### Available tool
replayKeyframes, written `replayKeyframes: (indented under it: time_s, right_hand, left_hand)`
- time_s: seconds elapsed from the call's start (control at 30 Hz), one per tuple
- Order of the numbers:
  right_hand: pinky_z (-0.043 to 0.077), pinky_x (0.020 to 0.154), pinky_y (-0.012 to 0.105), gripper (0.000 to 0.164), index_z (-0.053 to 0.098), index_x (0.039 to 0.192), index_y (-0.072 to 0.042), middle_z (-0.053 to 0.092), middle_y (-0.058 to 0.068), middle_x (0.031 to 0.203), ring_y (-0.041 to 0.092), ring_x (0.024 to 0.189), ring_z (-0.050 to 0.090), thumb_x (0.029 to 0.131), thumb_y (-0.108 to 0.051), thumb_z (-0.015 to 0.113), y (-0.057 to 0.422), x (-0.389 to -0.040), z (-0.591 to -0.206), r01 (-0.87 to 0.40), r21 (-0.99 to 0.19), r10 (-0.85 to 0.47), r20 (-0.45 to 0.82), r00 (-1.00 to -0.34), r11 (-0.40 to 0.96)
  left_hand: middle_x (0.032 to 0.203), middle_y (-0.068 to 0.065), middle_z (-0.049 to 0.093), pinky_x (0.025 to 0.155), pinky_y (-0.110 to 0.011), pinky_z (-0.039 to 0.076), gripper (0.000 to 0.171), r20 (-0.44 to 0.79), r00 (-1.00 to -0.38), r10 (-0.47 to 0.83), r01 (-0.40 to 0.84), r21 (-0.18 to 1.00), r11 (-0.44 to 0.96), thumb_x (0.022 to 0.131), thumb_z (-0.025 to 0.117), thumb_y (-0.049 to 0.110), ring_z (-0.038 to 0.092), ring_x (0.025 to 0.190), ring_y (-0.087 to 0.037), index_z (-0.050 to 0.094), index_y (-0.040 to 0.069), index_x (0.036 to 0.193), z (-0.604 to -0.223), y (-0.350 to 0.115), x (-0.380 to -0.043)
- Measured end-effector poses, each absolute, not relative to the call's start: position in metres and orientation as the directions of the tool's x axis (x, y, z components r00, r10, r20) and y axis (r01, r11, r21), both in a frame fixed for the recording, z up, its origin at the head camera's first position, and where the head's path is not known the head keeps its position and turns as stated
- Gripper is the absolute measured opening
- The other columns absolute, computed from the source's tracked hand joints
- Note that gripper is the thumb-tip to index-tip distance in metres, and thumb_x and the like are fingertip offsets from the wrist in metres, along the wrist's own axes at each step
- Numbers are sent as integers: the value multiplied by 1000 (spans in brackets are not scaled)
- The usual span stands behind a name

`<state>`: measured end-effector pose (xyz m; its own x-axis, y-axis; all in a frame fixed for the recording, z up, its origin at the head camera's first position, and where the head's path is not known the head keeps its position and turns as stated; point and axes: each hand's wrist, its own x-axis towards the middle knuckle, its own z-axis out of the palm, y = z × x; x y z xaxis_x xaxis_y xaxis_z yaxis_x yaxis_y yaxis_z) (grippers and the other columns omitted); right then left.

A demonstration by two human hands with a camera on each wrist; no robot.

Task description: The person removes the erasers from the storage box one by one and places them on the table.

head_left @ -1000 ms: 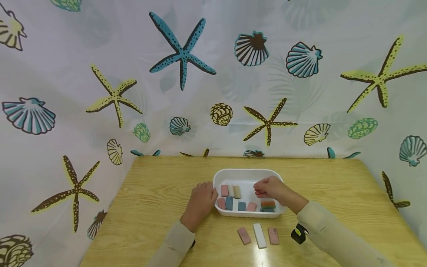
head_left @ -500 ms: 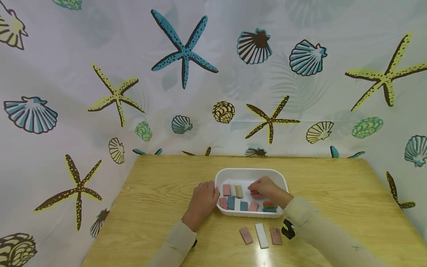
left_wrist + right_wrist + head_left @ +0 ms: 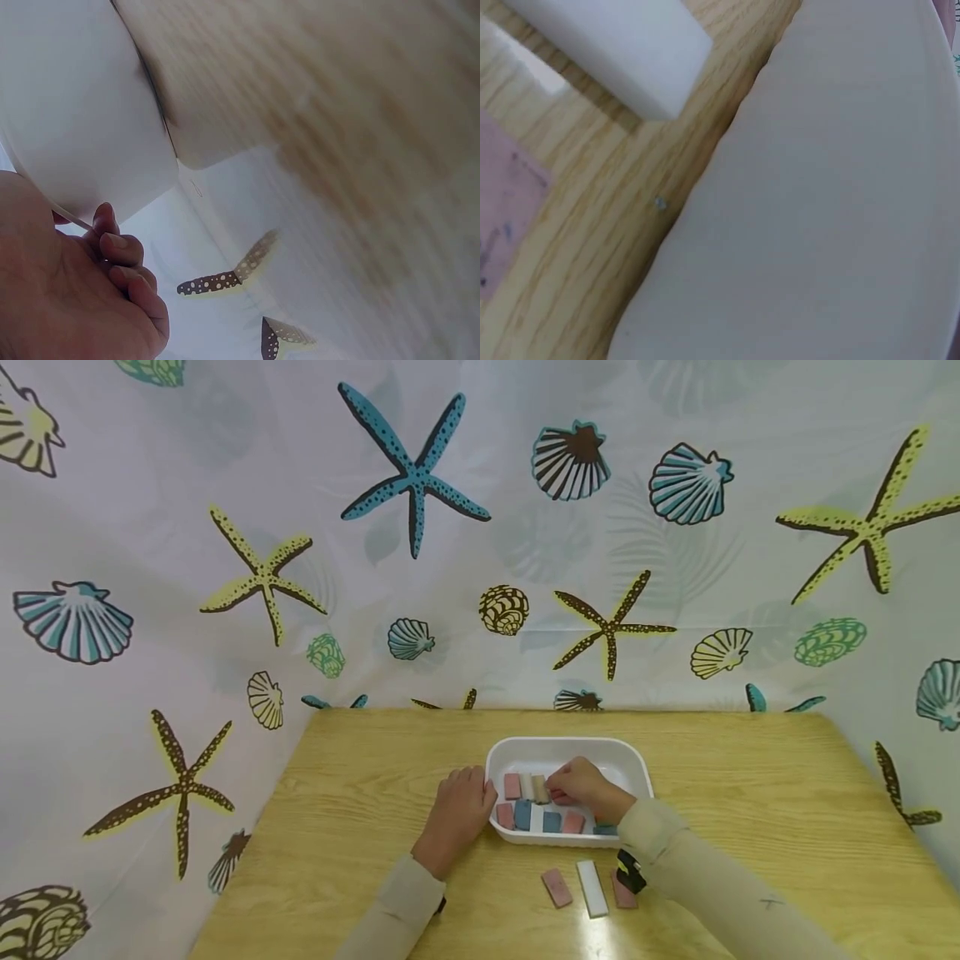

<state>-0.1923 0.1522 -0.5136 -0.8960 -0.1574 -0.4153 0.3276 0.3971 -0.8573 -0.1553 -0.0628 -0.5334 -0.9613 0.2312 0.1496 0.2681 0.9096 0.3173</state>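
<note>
My left hand (image 3: 459, 808) grips the left rim of a white plastic tray (image 3: 570, 743); in the left wrist view its fingers (image 3: 124, 251) curl at the tray's edge. Inside the tray, my right hand (image 3: 588, 789) pinches a small reddish-pink eraser, mostly covered by the fingers, right beside a beige eraser (image 3: 540, 789). That one stands in a row with a white eraser (image 3: 527, 787) and a pink eraser (image 3: 512, 787). Along the near side lie more erasers, among them a blue eraser (image 3: 522, 815). The right wrist view shows the tray's outer wall (image 3: 802, 210).
In front of the tray on the wooden table (image 3: 360, 793) lie a pink eraser (image 3: 557, 888), a long white eraser (image 3: 592, 889) and another pink one, partly behind the right wrist's black device (image 3: 630, 871). A seashell-patterned curtain (image 3: 450, 577) surrounds the table.
My right hand has moved left inside the tray, up to the beige eraser, with its forearm now covering more of the tray's near right corner. The left hand stays at the rim.
</note>
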Motion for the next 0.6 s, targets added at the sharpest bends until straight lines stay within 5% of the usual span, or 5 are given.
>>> replayKeyframes:
  time_s: [0.6]
  right_hand:
    - [40,51,26,14,64,63,5,57,6,56,13,50,45,73,-3,67,139,-193,-518,181,-791,-117,-303,-946,584]
  left_hand:
    - [71,2,40,64,-31,32,20,173,-960,221,266,312,912,96,43,27,38,69,-17,47,11,85,-537,-60,-156]
